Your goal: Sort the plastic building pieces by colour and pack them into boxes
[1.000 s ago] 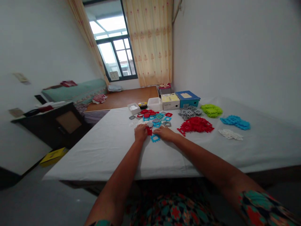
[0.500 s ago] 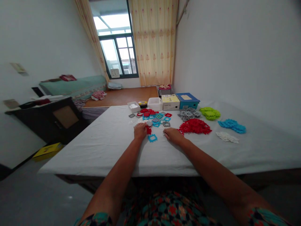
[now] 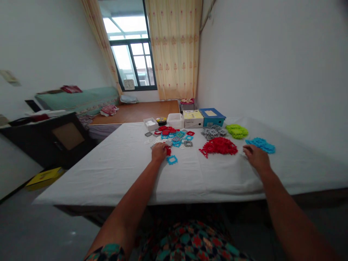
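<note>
My left hand (image 3: pixel 159 152) is closed at the near edge of a mixed heap of flat plastic connector pieces (image 3: pixel 178 134), its fingers on a red connector piece (image 3: pixel 169 151). Just in front of it lies a blue square-framed piece (image 3: pixel 172 160). Off to the right, my right hand (image 3: pixel 256 156) is closed, fingertips pinched, and a bit of a white connector piece (image 3: pixel 244 153) shows at them. It hovers or rests between the red pile (image 3: pixel 219 146) and the blue pile (image 3: pixel 262 145); the hand covers the spot of the white pieces.
Grey (image 3: pixel 213 132) and lime-green (image 3: pixel 237 131) piles lie farther back on the white cloth (image 3: pixel 108 174). Along the far edge stand a white tray (image 3: pixel 150 124), a round tin (image 3: pixel 161 121), a clear tub (image 3: pixel 175 120), a yellow box (image 3: pixel 193 119) and a blue box (image 3: pixel 212 117).
My right hand has moved far to the right, from beside the mixed heap past the red pile. My left hand stays by the red piece. The view has turned slightly right.
</note>
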Motion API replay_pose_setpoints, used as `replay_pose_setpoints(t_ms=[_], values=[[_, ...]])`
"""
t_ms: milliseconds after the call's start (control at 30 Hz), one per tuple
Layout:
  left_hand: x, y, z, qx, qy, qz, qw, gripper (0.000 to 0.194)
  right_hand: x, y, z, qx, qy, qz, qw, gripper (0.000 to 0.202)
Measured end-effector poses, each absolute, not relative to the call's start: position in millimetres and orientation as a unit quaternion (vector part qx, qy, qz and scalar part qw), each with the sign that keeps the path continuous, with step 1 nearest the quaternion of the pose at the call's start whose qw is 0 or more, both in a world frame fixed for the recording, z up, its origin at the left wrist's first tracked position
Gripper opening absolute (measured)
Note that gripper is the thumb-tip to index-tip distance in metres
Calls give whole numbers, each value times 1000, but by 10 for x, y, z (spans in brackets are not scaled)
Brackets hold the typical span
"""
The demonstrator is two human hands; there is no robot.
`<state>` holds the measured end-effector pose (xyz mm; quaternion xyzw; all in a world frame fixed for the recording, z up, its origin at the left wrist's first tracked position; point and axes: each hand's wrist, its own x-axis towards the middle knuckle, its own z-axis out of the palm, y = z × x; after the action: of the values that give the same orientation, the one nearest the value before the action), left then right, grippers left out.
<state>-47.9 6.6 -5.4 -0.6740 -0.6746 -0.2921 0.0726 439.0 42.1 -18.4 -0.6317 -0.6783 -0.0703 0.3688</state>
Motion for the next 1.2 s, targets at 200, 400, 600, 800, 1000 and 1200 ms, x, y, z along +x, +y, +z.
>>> replay_pose_setpoints(t_ms=[200, 400, 600, 800, 1000, 1200], values=[[-439, 34, -22, -672, -678, -289, 78, 34, 4544, 452, -209, -639, -676, -108, 349, 30], [-466, 101, 205, -672, -688, -262, 75, 35, 3537, 431, 234, -487, -823, -14, 294, 27], [-497, 322, 325, -723, -662, -195, 45, 31, 2409, 631, 546, -423, -897, 13, 128, 29], [-588, 495, 415, -804, -573, -157, 35, 28, 1897, 959, 490, -414, -909, -7, 41, 34], [-758, 607, 254, -801, -571, -173, 47, 29, 1800, 929, 311, -418, -908, -15, 24, 27], [-811, 549, 22, -801, -547, -234, 67, 23, 1869, 902, 318, -457, -886, -45, 66, 30]])
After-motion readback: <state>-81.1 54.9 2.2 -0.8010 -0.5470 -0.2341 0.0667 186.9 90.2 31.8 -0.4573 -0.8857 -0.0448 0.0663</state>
